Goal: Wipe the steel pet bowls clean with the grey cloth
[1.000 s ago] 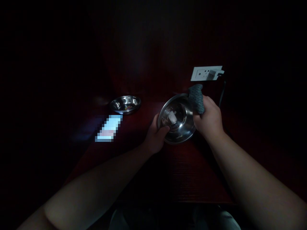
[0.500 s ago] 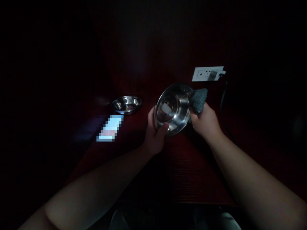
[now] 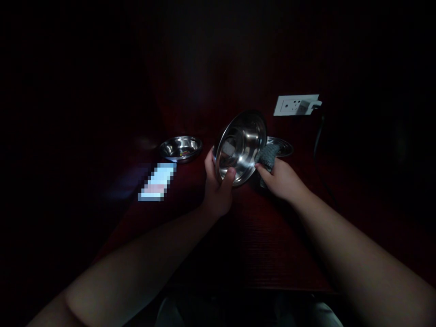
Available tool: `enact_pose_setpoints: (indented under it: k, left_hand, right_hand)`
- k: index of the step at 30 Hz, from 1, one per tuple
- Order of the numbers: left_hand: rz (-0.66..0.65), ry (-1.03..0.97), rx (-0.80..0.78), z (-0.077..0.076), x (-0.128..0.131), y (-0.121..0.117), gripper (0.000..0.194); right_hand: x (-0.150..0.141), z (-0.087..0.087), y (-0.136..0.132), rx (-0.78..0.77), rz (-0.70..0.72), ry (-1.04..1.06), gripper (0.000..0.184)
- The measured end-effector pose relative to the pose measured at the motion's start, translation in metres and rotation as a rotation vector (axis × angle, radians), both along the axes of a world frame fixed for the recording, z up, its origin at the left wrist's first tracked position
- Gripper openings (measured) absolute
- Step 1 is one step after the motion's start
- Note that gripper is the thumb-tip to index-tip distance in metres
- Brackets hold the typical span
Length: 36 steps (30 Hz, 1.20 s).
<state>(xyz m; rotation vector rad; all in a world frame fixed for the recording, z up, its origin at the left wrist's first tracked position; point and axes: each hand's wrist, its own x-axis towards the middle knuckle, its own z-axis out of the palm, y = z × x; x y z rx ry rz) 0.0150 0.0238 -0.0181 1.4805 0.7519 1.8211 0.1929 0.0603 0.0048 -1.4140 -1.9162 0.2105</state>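
Observation:
A shiny metal bowl (image 3: 250, 136) is held tilted above the table, its opening turned toward me and its inside showing a pale rectangular patch at the bottom. My left hand (image 3: 218, 190) grips its left side, thumb over the rim and fingers behind. Bunched in my right hand (image 3: 284, 179) is a grey-green textured cloth (image 3: 267, 158), which is against or very close to the bowl's right rim; the dark view leaves contact unclear. Behind the cloth, another metal dish (image 3: 286, 147) lies partly hidden on the table.
Another shallow metal bowl (image 3: 180, 147) stands at the left with something small and coloured in it. A lit, pixelated phone-like rectangle (image 3: 157, 181) lies before it. On the back wall is a power socket (image 3: 296, 105) with a plug and hanging cable (image 3: 318, 136). The dark red table (image 3: 272, 254) has a near edge.
My right hand and the cloth have moved left and slightly down along the bowl's right side, uncovering the dish behind. The bowl has shifted slightly left and up.

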Motion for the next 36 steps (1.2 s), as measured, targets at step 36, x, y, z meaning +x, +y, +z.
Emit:
enact_pose_setpoints:
  k: [36]
  left_hand:
    - [0.097, 0.006, -0.201, 0.001, -0.012, 0.021, 0.041]
  right_hand:
    - [0.005, -0.006, 0.009, -0.015, 0.062, 0.658, 0.024]
